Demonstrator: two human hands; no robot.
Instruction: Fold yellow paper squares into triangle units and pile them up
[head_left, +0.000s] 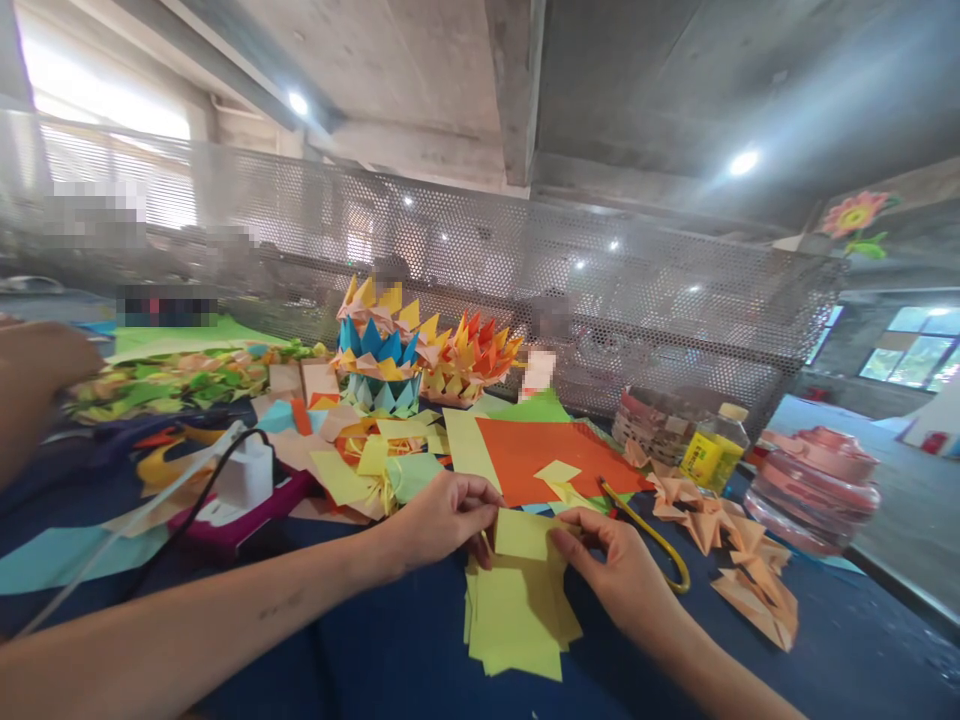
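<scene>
Bare forearms [210, 625] come in low from both sides over a dark blue table [397, 650]. Both hands are nearly closed, thumbs against fingers: the left hand [455, 515] pinches the upper left of a small yellow sheet [523, 535], and the right hand [606, 548] pinches its upper right. This sheet is above a loose stack [517, 625] of yellow squares, their edges fanned unevenly; whether its lower edge touches the stack I cannot tell. Just beyond the hands, a big orange sheet [517, 460] partly covers a pale one, with small yellow pieces on its near part. Beside the right hand lies a bent yellow rod [660, 543], and right of that are peach folds [705, 520], a bottle [712, 450] with a yellow label and a pink jug [814, 490]. To the left, past the left forearm, a white plug [246, 475] sits in a purple power strip [240, 520], near a light blue sheet [75, 560]. Mixed paper scraps spread behind it, then a heap [187, 385] of mostly green pieces. Farther back stand pointed paper rings, one with blue tips [379, 345], one with orange tips [480, 345]. Another person's arm [37, 390] shows at the far left. Behind everything runs a perforated panel [457, 240].
</scene>
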